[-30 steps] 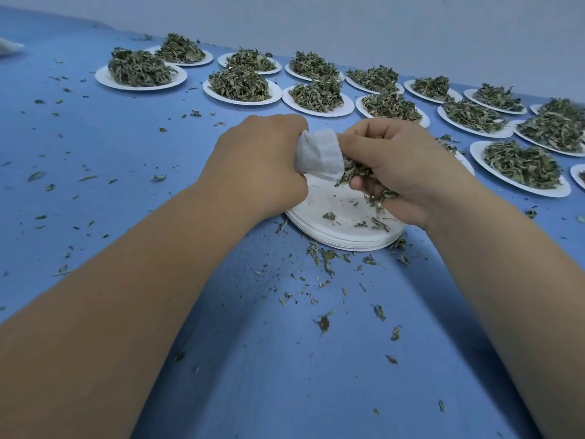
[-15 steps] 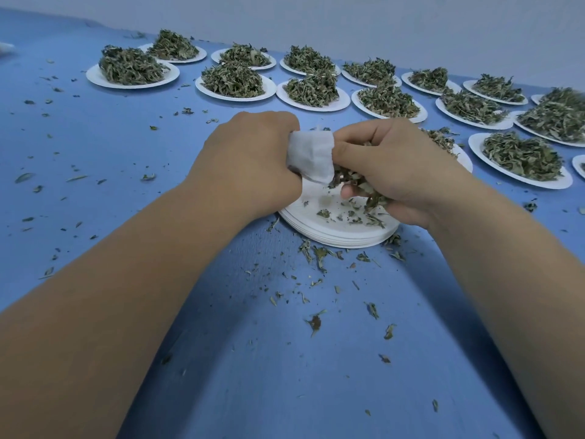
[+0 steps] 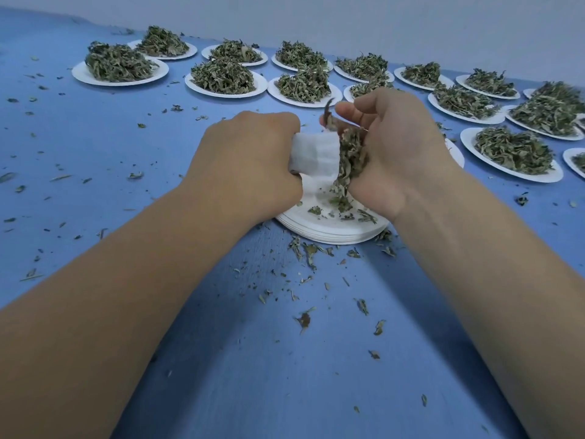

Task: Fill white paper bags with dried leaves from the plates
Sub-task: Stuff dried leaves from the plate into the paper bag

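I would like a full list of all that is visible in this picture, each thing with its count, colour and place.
table: one, blue, under everything
wall: one, pale grey, behind the table
plates of leaves: more than a dozen, white with green-brown heaps, in rows along the far side and right
stack of empty plates: one, white, under the hands
white paper bag: one, white, between the hands
handful of leaves: one, green-brown, at the bag's right side
loose leaf bits: many, green-brown, scattered on the table and the top plate
left hand: one, grips the bag
right hand: one, holds the handful against the bag
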The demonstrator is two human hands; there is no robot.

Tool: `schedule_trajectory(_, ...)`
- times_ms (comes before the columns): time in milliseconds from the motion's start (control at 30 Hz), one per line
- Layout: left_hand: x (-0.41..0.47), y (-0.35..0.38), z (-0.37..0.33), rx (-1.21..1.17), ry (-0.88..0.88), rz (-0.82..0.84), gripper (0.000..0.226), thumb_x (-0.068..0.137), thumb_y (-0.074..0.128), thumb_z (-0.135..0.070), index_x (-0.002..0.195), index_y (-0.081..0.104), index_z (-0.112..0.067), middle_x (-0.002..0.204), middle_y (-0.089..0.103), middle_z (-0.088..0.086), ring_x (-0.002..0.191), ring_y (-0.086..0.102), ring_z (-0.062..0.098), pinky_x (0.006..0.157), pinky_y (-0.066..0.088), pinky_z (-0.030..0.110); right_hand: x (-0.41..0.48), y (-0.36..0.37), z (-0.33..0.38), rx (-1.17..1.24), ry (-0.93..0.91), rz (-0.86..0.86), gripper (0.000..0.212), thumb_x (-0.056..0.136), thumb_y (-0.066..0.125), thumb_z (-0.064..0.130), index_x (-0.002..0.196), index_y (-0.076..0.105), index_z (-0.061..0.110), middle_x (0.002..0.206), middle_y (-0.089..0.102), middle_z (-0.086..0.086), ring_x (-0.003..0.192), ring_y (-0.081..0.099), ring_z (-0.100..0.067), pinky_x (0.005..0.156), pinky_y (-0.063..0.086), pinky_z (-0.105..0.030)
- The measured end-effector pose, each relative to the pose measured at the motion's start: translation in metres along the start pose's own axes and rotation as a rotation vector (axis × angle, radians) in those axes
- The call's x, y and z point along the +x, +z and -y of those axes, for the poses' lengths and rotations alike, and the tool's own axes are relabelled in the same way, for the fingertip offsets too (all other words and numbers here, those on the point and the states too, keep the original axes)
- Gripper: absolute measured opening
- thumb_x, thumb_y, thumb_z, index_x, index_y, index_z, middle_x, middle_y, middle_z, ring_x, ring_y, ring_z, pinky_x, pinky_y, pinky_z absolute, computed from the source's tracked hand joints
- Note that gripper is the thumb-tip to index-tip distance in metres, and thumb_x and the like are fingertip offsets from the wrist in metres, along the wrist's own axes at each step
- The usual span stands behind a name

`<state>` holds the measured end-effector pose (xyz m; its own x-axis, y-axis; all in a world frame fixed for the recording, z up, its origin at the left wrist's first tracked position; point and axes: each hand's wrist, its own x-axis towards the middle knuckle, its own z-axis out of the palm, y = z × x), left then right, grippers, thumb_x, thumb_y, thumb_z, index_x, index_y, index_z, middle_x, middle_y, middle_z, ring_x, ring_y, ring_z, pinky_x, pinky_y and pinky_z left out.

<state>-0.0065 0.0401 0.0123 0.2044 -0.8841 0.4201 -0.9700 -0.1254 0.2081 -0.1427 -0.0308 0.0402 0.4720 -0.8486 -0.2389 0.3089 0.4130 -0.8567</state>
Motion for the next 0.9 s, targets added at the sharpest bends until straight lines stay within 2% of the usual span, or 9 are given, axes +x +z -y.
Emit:
schedule_trajectory(67,0.001,0.001,0.001,0.004,-0.003,-0.014,0.018,0.079,0.062,-0.028,0.094,0.056,-0.021,0.076,0.053,-0.002,0.072,0.05,0.026,0.057,0.035,0.032,-0.004,-0.002,0.001,0.017,-0.007,0.036,0.02,0.089,0.04,0.005,0.092,0.059,0.003,0.088,0.067,-0.013,0.071,0.058,-0.028,0.07,0.053,-0.036)
schedule_trajectory(233,0.004,0.004,0.009,-0.032,-0.082,0.004,0.014,0.079,0.061,-0.032,0.087,0.055,-0.022,0.077,0.057,-0.002,0.072,0.053,0.024,0.06,0.047,0.035,0.0,-0.003,-0.003,-0.114,-0.093,-0.024,0.054,0.073,0.021,-0.024,0.097,0.059,0.006,0.1,0.071,-0.016,0.103,0.063,-0.036,0.098,0.051,-0.047)
schedule_trajectory(333,0.005,0.005,0.011,-0.063,-0.094,-0.013,0.013,0.077,0.061,-0.032,0.085,0.056,-0.022,0.074,0.057,-0.002,0.068,0.051,0.018,0.058,0.044,0.033,0.001,-0.003,-0.005,-0.141,-0.112,-0.01,0.054,0.08,0.026,-0.03,0.103,0.059,0.005,0.104,0.067,-0.018,0.091,0.064,-0.031,0.088,0.057,-0.045)
schedule_trajectory(433,0.005,0.005,0.013,-0.04,-0.08,-0.023,0.013,0.076,0.06,-0.031,0.085,0.056,-0.023,0.073,0.056,-0.002,0.069,0.052,0.021,0.056,0.042,0.032,0.0,-0.006,-0.006,-0.215,-0.117,0.056,0.048,0.085,0.039,-0.03,0.107,0.059,0.008,0.11,0.065,-0.017,0.089,0.067,-0.028,0.074,0.063,-0.041)
schedule_trajectory(533,0.005,0.005,0.014,-0.026,-0.059,-0.029,0.012,0.076,0.06,-0.03,0.084,0.055,-0.023,0.073,0.055,-0.002,0.071,0.052,0.026,0.057,0.042,0.033,0.0,-0.009,-0.009,-0.401,-0.19,0.043,0.038,0.087,0.057,-0.022,0.101,0.054,0.012,0.1,0.067,-0.014,0.074,0.063,-0.028,0.057,0.052,-0.032)
schedule_trajectory(633,0.005,0.005,0.014,-0.031,-0.057,-0.029,0.011,0.075,0.059,-0.029,0.082,0.054,-0.022,0.071,0.055,-0.001,0.068,0.052,0.024,0.057,0.043,0.033,0.0,-0.014,-0.011,-0.657,-0.29,-0.005,0.027,0.085,0.075,-0.001,0.091,0.056,0.016,0.085,0.064,-0.012,0.07,0.051,-0.024,0.06,0.042,-0.035)
schedule_trajectory(733,0.005,0.004,0.016,-0.021,-0.064,-0.038,0.012,0.075,0.059,-0.029,0.082,0.054,-0.021,0.07,0.054,-0.001,0.069,0.052,0.025,0.059,0.044,0.034,-0.001,-0.016,-0.011,-0.812,-0.4,-0.018,0.013,0.083,0.081,0.014,0.082,0.068,0.017,0.072,0.071,-0.005,0.057,0.052,-0.012,0.051,0.041,-0.024)
schedule_trajectory(800,0.005,0.004,0.016,-0.011,-0.06,-0.043,0.012,0.074,0.06,-0.029,0.08,0.053,-0.021,0.069,0.054,-0.001,0.069,0.052,0.026,0.059,0.043,0.034,-0.001,-0.015,-0.01,-0.837,-0.395,0.019,0.008,0.084,0.078,0.012,0.083,0.074,0.019,0.08,0.077,-0.007,0.062,0.059,-0.011,0.056,0.045,-0.023)
schedule_trajectory(900,0.004,0.003,0.017,-0.007,-0.061,-0.036,0.013,0.075,0.059,-0.029,0.078,0.05,-0.02,0.069,0.053,-0.001,0.067,0.05,0.024,0.057,0.039,0.033,-0.002,-0.017,-0.003,-0.884,-0.328,0.085,0.027,0.079,0.062,0.0,0.088,0.079,0.019,0.094,0.076,-0.018,0.071,0.059,-0.019,0.064,0.045,-0.03)
